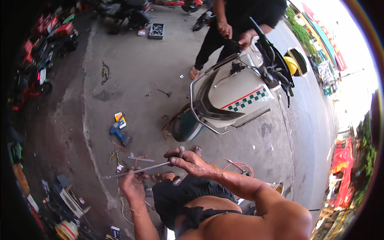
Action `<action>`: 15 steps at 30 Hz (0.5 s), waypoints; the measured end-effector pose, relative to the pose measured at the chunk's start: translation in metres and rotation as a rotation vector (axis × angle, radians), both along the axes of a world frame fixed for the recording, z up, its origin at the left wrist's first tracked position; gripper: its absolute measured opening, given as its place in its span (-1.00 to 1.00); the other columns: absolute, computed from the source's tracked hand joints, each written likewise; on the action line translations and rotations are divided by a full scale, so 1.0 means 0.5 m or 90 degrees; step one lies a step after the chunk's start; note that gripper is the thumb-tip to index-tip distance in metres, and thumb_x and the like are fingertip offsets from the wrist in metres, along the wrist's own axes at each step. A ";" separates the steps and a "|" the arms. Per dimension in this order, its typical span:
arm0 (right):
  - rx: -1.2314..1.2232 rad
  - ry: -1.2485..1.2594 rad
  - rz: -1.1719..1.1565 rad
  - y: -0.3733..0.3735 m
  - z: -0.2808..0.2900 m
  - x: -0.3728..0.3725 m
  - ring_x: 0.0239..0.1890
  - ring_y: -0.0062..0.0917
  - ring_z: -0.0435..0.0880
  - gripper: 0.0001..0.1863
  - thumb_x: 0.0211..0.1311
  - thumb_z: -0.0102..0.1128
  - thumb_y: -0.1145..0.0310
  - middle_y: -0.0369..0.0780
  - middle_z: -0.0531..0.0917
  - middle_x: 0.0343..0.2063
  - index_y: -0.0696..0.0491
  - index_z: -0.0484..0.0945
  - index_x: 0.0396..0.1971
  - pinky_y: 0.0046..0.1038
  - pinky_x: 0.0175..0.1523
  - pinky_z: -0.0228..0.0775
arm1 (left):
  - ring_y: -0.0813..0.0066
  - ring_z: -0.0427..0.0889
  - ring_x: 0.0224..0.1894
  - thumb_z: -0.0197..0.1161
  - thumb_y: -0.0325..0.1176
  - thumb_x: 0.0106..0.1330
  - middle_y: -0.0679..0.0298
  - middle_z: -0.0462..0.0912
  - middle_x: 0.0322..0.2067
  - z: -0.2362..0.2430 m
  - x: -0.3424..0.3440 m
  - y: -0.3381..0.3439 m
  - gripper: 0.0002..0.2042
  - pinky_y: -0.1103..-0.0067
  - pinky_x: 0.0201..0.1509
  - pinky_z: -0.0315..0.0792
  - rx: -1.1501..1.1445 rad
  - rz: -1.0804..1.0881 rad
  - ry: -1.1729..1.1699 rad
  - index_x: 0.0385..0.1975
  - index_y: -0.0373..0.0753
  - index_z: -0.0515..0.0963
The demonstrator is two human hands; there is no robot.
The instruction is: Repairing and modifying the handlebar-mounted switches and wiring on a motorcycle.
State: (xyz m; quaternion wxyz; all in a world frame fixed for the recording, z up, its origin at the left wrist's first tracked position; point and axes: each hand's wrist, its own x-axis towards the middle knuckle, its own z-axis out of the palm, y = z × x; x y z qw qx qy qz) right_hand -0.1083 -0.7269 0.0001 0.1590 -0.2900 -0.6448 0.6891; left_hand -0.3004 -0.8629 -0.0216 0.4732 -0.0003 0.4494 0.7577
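Observation:
A long T-handle wrench (pixel 154 167) with a bright steel shaft lies across both my hands in front of my lap. My right hand (pixel 189 162) is closed round its handle end, where a short round-ended crossbar sticks up. Farther along the shaft, my left hand (pixel 133 184) pinches it, and the thin tip points left past the fingers. A blue cordless drill (pixel 120 131) lies on the ground beyond my left hand, beside a small yellow-and-white box (pixel 120 119). Between drill and wrench are cut wires (pixel 117 156) and a clear plastic strip (pixel 142 159).
A white scooter (pixel 236 90) with a checkered stripe stands ahead right, and another person's hands (pixel 236 36) work at its front. A T-shaped tool (pixel 164 92) and a wire harness (pixel 105 73) lie on the ground. Far off is a parts tray (pixel 156 31); a red hose (pixel 236 163) lies right.

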 end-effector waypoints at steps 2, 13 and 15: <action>-0.182 -0.032 -0.038 0.026 0.032 0.085 -0.23 -0.60 0.56 -0.49 0.38 0.01 0.01 -0.28 0.57 -0.35 0.16 0.44 0.05 -0.50 -0.11 0.41 | 0.29 0.64 -0.44 0.09 -0.41 0.25 0.11 0.61 -0.41 0.034 0.056 0.080 -0.85 0.47 -0.44 0.61 0.003 -0.064 0.014 -0.27 -0.34 0.49; -0.366 0.138 -0.532 0.230 0.058 0.493 -0.72 -0.68 0.38 -0.67 0.25 0.14 0.17 -0.24 0.54 -0.59 0.18 0.51 -0.27 -0.64 -0.66 0.12 | 0.43 0.65 -0.37 0.28 -0.38 0.23 0.16 0.63 -0.38 0.002 0.328 0.381 -0.72 0.58 -0.33 0.57 -0.092 -0.453 0.250 -0.14 -0.42 0.50; -0.310 0.138 -0.589 0.266 0.074 0.562 -0.75 -0.66 0.36 -0.64 0.22 0.15 0.14 -0.23 0.54 -0.61 0.19 0.52 -0.28 -0.65 -0.66 0.12 | 0.44 0.65 -0.38 0.26 -0.39 0.23 0.16 0.62 -0.38 0.004 0.352 0.434 -0.71 0.59 -0.34 0.56 -0.114 -0.459 0.270 -0.13 -0.43 0.50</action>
